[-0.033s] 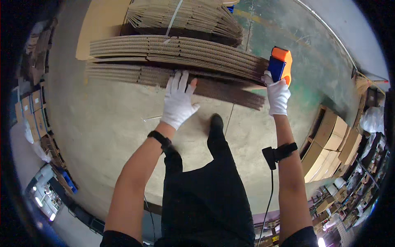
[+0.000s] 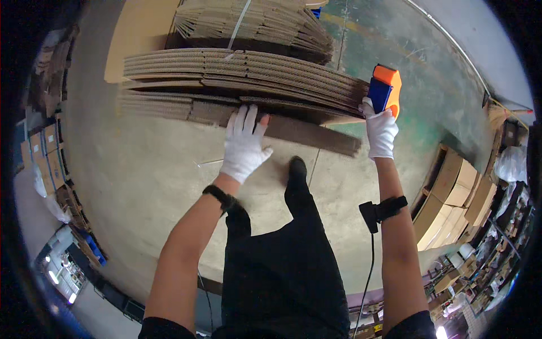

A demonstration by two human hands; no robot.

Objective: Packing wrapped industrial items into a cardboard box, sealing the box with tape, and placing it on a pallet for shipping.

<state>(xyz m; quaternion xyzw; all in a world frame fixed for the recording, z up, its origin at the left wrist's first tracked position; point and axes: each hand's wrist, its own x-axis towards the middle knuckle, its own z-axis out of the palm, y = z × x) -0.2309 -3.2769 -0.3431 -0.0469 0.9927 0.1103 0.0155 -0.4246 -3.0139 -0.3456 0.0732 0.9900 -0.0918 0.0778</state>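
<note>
In front of me is a stack of flattened brown cardboard boxes [image 2: 175, 63], edges toward me. Its nearest layer [image 2: 316, 133] is parted from the rest by a dark gap. My left hand [image 2: 244, 146], in a white glove with the thumb tip bare, touches that near layer with fingers stretched out. To the right, my right hand [image 2: 381, 133], gloved too, closes round the lower part of an orange-and-blue handheld device [image 2: 386, 85], held upright beside the stack's right end. Its exact kind is not clear.
Beyond lies another cardboard stack [image 2: 254, 25] with a white strap [image 2: 239, 24]. A flat cardboard sheet [image 2: 129, 37] sticks out at the far left. Cartons [image 2: 451, 186] stand on the right. A thin white strip [image 2: 209, 163] lies on the floor near my feet.
The near cardboard layer has shifted toward me, and the gap behind it has widened. My left hand has come slightly nearer with it. The right hand and device stay almost still.
</note>
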